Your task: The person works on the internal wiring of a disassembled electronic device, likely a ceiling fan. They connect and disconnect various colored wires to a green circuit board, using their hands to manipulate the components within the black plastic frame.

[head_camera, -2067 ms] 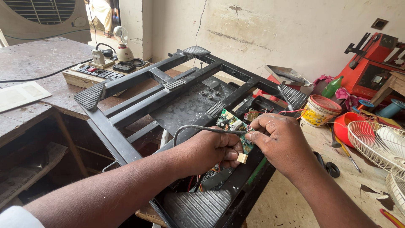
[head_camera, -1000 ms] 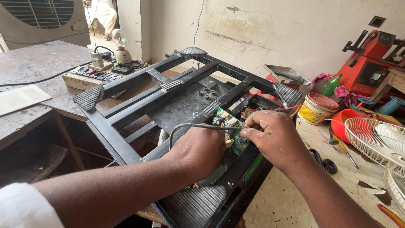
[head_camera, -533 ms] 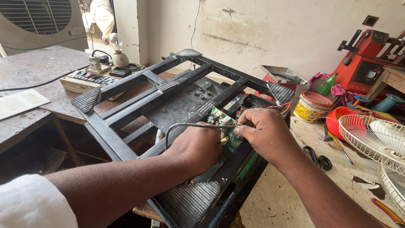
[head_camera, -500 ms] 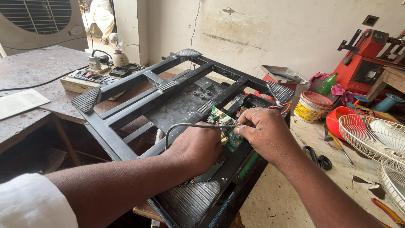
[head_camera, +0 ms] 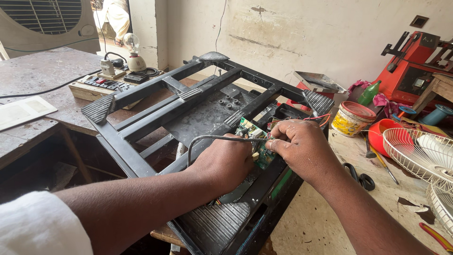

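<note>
Frame: black metal frame [head_camera: 141, 97] with ribbed rubber corner pads, lying across the wooden workbench [head_camera: 42, 89] and filling the middle of the view.
Circuit board: small green circuit board [head_camera: 257, 141] set inside the frame, between the two hands and partly covered by them.
Cable: grey cable [head_camera: 207, 139] arching from the left hand's back toward the board.
Left surroundings: switch panel with a bulb [head_camera: 113, 78] on the bench behind the frame; air cooler [head_camera: 47, 23] at the top left.
Right surroundings: yellow tub with a red lid [head_camera: 350, 119], green bottle [head_camera: 369, 93], red machine [head_camera: 410, 71], white fan guard [head_camera: 417, 153], black scissors [head_camera: 358, 175].
Left hand: left hand [head_camera: 224, 163] palm down on the frame, fingers curled onto the board's near edge; what they pinch cannot be told.
Right hand: right hand [head_camera: 302, 146] reaching in from the right, thumb and forefinger narrowed on the board's right edge, holding it.
Obstruction: both hands hide the board's lower half; red wires [head_camera: 318, 117] trail behind the right knuckles.
</note>
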